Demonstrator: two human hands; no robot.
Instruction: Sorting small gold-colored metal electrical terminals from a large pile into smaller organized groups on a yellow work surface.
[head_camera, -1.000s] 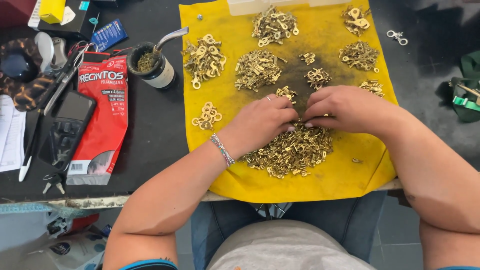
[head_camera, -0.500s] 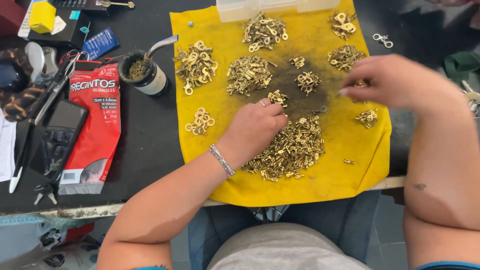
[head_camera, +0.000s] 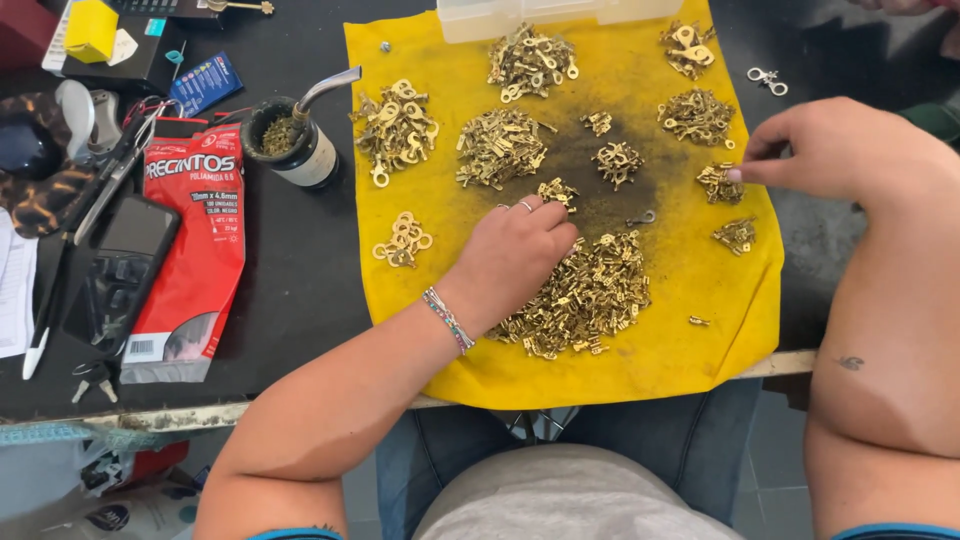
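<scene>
Since half a second ago the right hand (head_camera: 840, 150) has stayed out at the cloth's right edge and dropped slightly toward a small brass pile (head_camera: 720, 183), while the left hand (head_camera: 515, 258) remains on the big pile (head_camera: 585, 295). Left hand: palm down, fingers (head_camera: 545, 215) curled loosely together, their tips pressing into the upper left edge of the big pile of loose brass terminals; whether any piece is pinched beneath them cannot be told. Rings show on two fingers and a beaded bracelet (head_camera: 447, 318) circles the wrist. Right hand: thumb and forefinger closed tip to tip just above the small pile, the other fingers folded in; any piece between the tips is too small to make out. The big pile lies in the lower middle of the yellow cloth (head_camera: 440, 60), over a dark stain. Smaller sorted heaps ring it: ring terminals (head_camera: 397, 128) at upper left, a few more rings (head_camera: 402, 240) at the left, a dense heap (head_camera: 500, 147) at centre. A clear plastic box (head_camera: 540, 15) sits at the cloth's far edge. On the black table (head_camera: 300, 270) to the left stand a cup (head_camera: 290, 140) with a metal straw, a red packet (head_camera: 190, 250) and a phone (head_camera: 120, 270).
</scene>
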